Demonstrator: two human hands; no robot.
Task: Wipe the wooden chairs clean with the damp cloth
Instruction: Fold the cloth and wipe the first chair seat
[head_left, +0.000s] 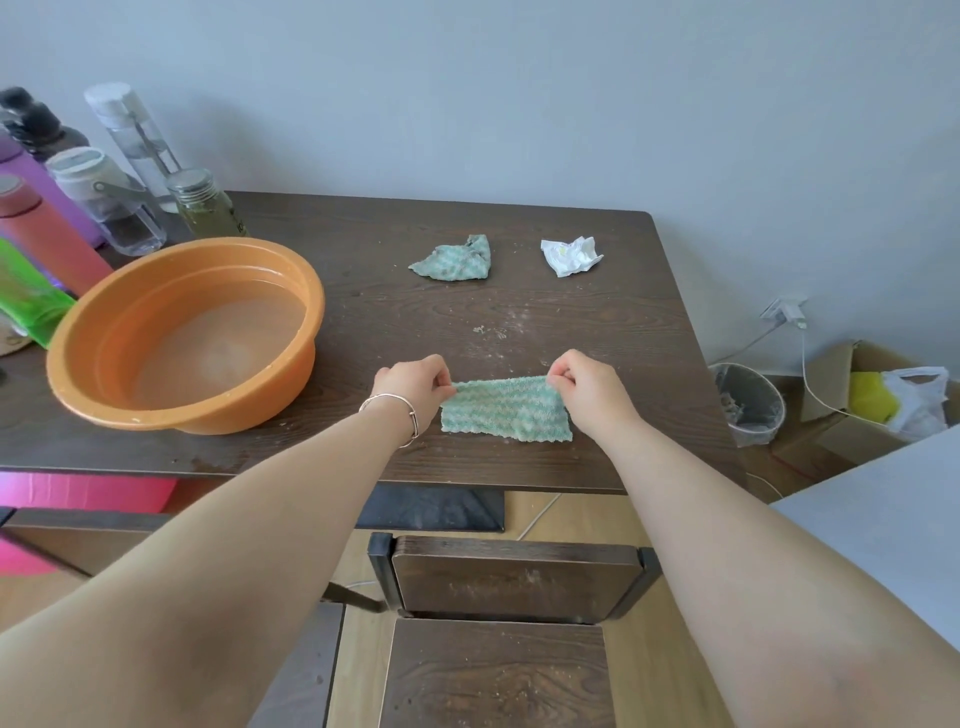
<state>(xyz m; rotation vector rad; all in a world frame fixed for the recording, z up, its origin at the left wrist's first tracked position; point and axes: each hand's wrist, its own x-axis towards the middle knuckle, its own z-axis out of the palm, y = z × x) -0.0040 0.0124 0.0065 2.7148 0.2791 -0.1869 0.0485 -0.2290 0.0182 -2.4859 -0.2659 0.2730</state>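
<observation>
A green-and-white cloth (506, 413) hangs stretched flat over the near part of the dark wooden table (597, 322). My left hand (410, 387) pinches its top left corner and my right hand (587, 387) pinches its top right corner. A dark wooden chair (514, 587) stands below the table's front edge, its backrest and seat dusted with pale specks. A second, crumpled green cloth (454, 260) lies farther back on the table.
An orange basin (182, 338) of water sits at the table's left. Several bottles and jars (130, 171) crowd the back left corner. A crumpled white tissue (570, 255) lies at the back right. A small bin (750, 405) and cardboard box (852, 395) stand on the floor at right.
</observation>
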